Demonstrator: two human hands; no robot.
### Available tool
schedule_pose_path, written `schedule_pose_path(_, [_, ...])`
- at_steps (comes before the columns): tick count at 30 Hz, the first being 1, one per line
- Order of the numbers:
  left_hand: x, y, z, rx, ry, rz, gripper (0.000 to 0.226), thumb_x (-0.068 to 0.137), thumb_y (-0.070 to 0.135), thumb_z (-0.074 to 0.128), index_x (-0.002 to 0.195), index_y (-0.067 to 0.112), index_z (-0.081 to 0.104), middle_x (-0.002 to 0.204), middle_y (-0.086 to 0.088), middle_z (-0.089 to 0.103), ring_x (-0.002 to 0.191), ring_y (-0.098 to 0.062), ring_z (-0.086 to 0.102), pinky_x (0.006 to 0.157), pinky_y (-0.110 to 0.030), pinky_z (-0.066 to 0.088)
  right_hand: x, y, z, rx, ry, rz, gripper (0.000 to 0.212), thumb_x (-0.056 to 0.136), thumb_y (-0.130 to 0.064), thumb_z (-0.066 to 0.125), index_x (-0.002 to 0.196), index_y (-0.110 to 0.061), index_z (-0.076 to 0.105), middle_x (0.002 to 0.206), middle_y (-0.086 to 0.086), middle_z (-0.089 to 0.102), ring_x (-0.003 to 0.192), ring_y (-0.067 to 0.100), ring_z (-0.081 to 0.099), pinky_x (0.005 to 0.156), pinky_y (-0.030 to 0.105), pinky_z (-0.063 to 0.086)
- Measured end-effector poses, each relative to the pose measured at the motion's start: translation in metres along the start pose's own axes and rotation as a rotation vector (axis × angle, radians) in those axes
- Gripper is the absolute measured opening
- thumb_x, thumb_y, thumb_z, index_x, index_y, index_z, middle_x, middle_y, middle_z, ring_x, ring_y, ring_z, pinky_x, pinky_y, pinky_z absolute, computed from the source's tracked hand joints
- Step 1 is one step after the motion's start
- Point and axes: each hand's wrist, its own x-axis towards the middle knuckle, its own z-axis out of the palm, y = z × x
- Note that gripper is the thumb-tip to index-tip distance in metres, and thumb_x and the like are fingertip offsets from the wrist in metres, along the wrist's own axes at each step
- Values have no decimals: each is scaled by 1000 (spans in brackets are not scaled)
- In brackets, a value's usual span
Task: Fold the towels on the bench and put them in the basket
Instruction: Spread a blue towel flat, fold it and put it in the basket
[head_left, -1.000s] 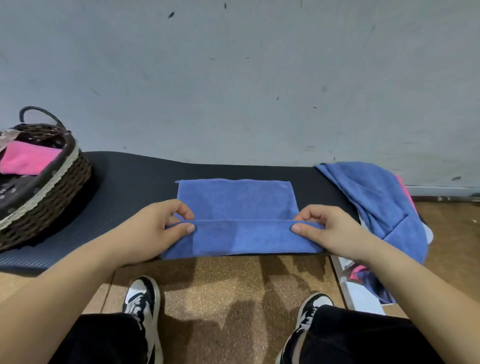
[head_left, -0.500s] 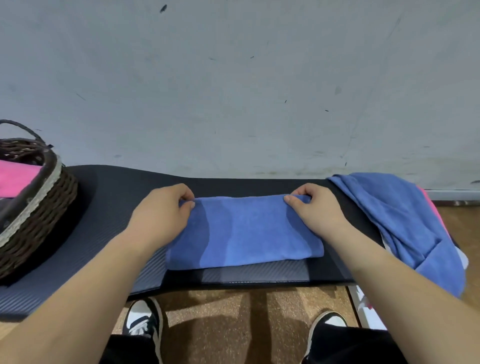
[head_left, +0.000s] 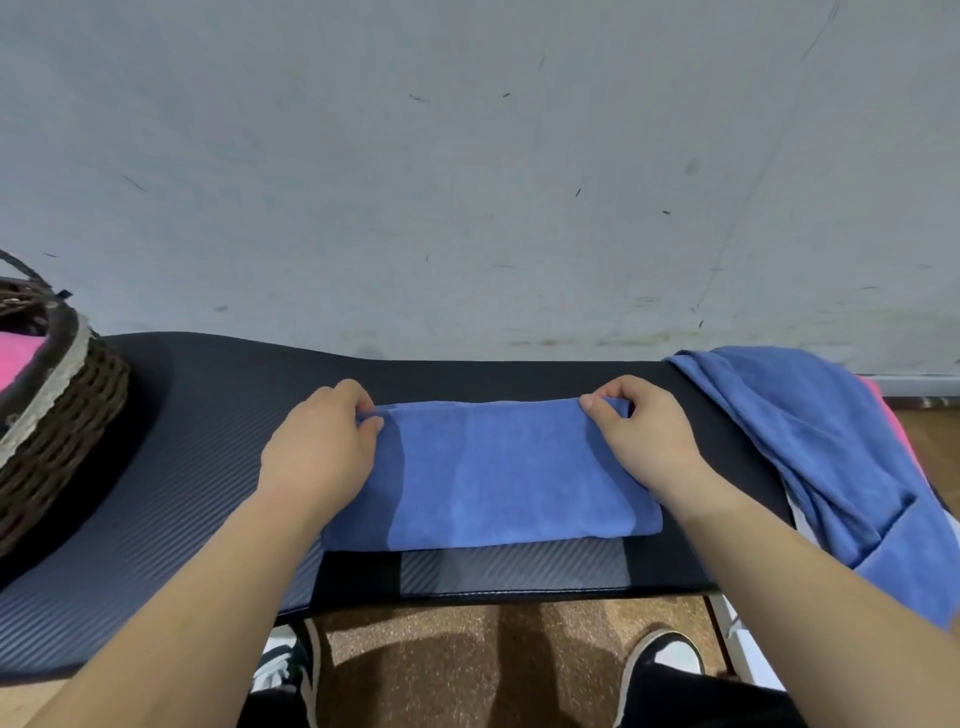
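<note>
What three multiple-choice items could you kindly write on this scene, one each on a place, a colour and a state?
1. Where does the basket stand? A the bench's left end; B the floor; C the right end.
2. What colour is the towel in the basket? A green; B pink; C white.
3. How does the blue towel between the left hand and right hand lie? A crumpled; B hanging; C folded flat.
Answers: A, it sits at far left; B, pink shows inside the rim; C, both hands pinch its far corners.
</note>
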Motion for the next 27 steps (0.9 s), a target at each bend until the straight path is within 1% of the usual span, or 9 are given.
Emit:
schedule_pose_path(5, [1,3,2,5,-15,8,46,97,40,58,139,24,48,139,1,46,119,-26,52,79,-39,47,6,-5,8,-189,18,-10,18,92,-45,67,98,-28,64,108,-6,58,96,15,59,79,40,54])
schedule_pose_path(8, [1,-1,0,37,-57,25,50,96,41,59,142,25,48,136,0,50,122,-26,49,85,-40,48,2,-11,12,-381,66,-104,19,93,-44,65,104,-28,67,110,-6,54,105,19,53,84,40,50])
schedule_pose_path(10, [1,-5,-2,-1,-97,-5,47,93,42,63,136,25,52,125,0,56,117,-26,52,86,-40,49,-4,-15,14,-416,62,-230,19,94,-40,64,106,-26,69,111,-6,57,108,21,53,89,40,48])
schedule_pose_path(12, [1,-6,-5,-80,-135,-51,33,89,42,68,117,26,61,109,3,61,105,-23,58,81,-39,51,-9,-18,17,-433,-9,-332,28,95,-42,59,115,-25,69,118,-6,60,116,21,53,98,41,46])
schedule_pose_path(15, [-2,-3,-9,-155,-124,-81,17,83,36,71,88,26,59,93,5,62,88,-18,61,65,-32,49,-13,-14,20,-540,-170,-351,57,96,-57,45,140,-24,57,148,2,51,143,23,39,118,46,31])
schedule_pose_path(18, [-7,4,-15,-230,-92,-65,15,85,28,67,93,23,56,93,6,62,85,-14,60,63,-30,46,-16,-7,21,-546,-284,-258,73,94,-68,32,156,-29,36,165,2,28,153,22,19,124,47,17])
schedule_pose_path(21, [-13,7,-22,-249,-148,-54,25,86,34,69,105,24,56,99,11,62,90,-11,61,68,-28,46,-19,-4,24,-573,-343,-236,70,100,-63,28,162,-32,17,170,0,8,157,19,-2,127,46,2])
schedule_pose_path(24, [-21,2,-23,-171,-189,-33,20,87,38,68,88,20,59,83,4,65,76,-15,62,58,-27,43,-25,-6,26,-590,-339,-224,68,102,-60,26,162,-32,12,171,-1,2,157,19,-7,126,45,-3])
schedule_pose_path(27, [-27,-4,-30,-214,-101,-4,16,91,33,65,85,21,56,77,2,63,71,-15,59,56,-28,40,-30,-10,28,-616,-359,-197,71,101,-63,25,163,-32,9,171,1,0,157,21,-7,126,47,-3])
